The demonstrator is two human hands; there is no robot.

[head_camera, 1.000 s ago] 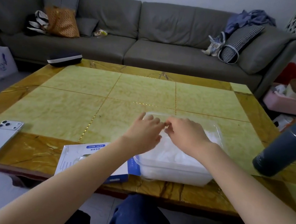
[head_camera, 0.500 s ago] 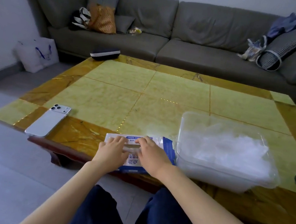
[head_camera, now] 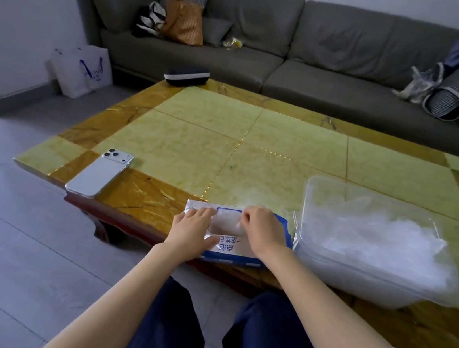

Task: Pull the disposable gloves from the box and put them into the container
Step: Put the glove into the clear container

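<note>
Filmy clear plastic, judged near weightless, limp, clingy and easily torn: gloves showing in the opening of the box, between both hands. Best pinched at one loose edge. Left hand flat, fingers straight, pressing the box down. Right hand curled at the opening; cannot tell whether pinching film. Container just right of it, heaped; single gloves indistinguishable.
</note>
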